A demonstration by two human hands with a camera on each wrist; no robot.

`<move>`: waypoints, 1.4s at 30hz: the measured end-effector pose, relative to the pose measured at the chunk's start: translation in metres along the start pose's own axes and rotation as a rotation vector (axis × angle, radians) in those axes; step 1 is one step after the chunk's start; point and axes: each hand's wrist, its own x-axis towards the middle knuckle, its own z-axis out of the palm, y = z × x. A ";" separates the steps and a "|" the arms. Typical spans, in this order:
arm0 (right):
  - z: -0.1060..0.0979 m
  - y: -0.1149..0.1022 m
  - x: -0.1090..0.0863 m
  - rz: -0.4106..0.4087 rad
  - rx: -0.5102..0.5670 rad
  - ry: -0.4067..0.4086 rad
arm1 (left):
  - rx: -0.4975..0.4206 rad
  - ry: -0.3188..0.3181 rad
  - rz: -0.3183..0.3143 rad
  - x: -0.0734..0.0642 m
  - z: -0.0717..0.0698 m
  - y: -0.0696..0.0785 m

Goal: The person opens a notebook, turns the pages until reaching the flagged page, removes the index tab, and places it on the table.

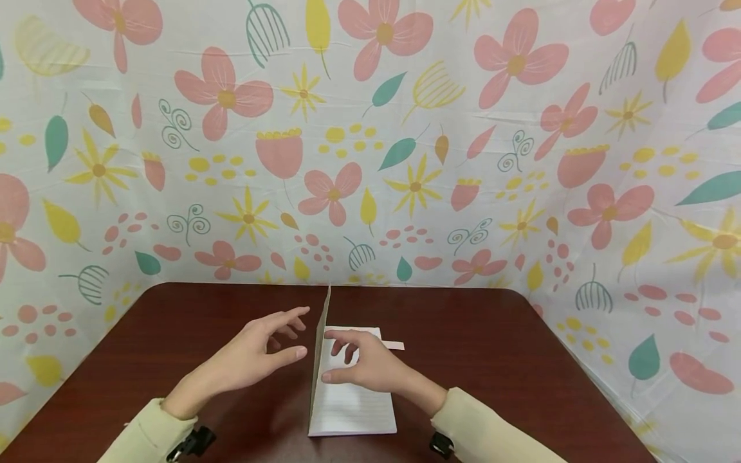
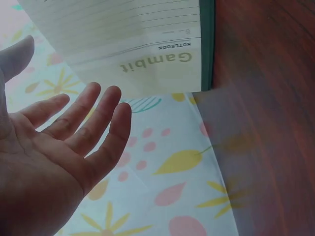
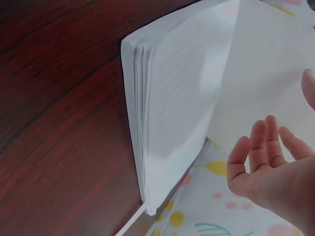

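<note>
A notebook lies on the table with its lined white pages [image 1: 361, 411] facing up. Its front cover [image 1: 320, 360] stands upright along the left side. In the left wrist view the cover's outer face [image 2: 133, 39] reads "Gambit NOTEBOOK", beside a green spine [image 2: 207, 49]. Left of the cover, my left hand [image 1: 263, 347] is raised, fingers spread and holding nothing. My right hand [image 1: 370, 360] hovers over the pages on the other side, fingers loosely bent, thumb apart, with nothing in it. A narrow white strip [image 1: 393, 345] sticks out from the notebook's right edge.
The notebook is on a dark reddish-brown table [image 1: 475, 360] with rounded far corners. Behind it and along both sides hangs a white sheet [image 1: 370, 141] printed with flowers and leaves. Each wrist wears a small black camera mount [image 1: 193, 442] by a pale sleeve [image 1: 147, 434].
</note>
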 end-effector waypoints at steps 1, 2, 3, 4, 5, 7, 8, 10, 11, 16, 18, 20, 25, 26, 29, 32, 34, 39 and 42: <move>0.001 0.000 0.001 -0.006 -0.005 -0.006 | 0.003 0.002 -0.001 0.000 -0.001 0.001; 0.003 -0.001 0.002 -0.007 -0.013 -0.011 | 0.005 0.005 -0.004 0.000 -0.002 0.002; 0.005 -0.001 0.003 -0.009 -0.023 -0.014 | 0.005 0.008 -0.006 0.000 -0.003 0.002; 0.006 -0.001 0.003 -0.008 -0.034 -0.017 | 0.005 0.010 -0.008 0.000 -0.004 0.003; 0.008 -0.002 0.004 -0.008 -0.046 -0.020 | 0.003 0.010 -0.010 0.000 -0.004 0.003; 0.012 -0.002 0.005 -0.002 -0.073 -0.024 | 0.002 0.011 -0.013 0.000 -0.006 0.003; 0.014 -0.002 0.005 0.005 -0.086 -0.026 | 0.002 0.012 -0.016 0.000 -0.006 0.003; 0.017 -0.003 0.006 0.008 -0.106 -0.030 | 0.007 0.015 -0.022 -0.001 -0.008 0.003; 0.018 -0.003 0.007 0.006 -0.116 -0.032 | 0.010 0.017 -0.026 -0.002 -0.009 0.003; 0.023 -0.004 0.011 0.011 -0.139 -0.046 | 0.031 0.034 -0.039 -0.006 -0.014 0.001; 0.025 -0.004 0.013 0.024 -0.137 -0.056 | 0.044 0.041 -0.031 -0.008 -0.016 0.000; 0.026 -0.004 0.014 0.025 -0.143 -0.069 | 0.060 0.051 -0.014 -0.011 -0.018 -0.001; 0.028 -0.004 0.014 0.008 -0.222 -0.110 | 0.071 0.063 0.022 -0.017 -0.023 -0.005; 0.029 -0.004 0.014 0.012 -0.244 -0.119 | 0.069 0.063 0.027 -0.018 -0.024 -0.005; 0.030 -0.004 0.012 0.050 -0.294 -0.148 | 0.077 0.065 0.028 -0.023 -0.027 -0.007; 0.031 -0.005 0.011 0.082 -0.322 -0.169 | 0.083 0.069 0.023 -0.029 -0.030 -0.009; 0.032 -0.005 0.010 0.090 -0.332 -0.177 | 0.089 0.073 0.012 -0.033 -0.031 -0.011; 0.031 -0.004 0.008 0.098 -0.355 -0.182 | 0.084 0.081 -0.028 -0.040 -0.034 -0.017; 0.029 -0.003 0.005 0.114 -0.357 -0.188 | 0.080 0.074 -0.074 -0.044 -0.036 -0.020</move>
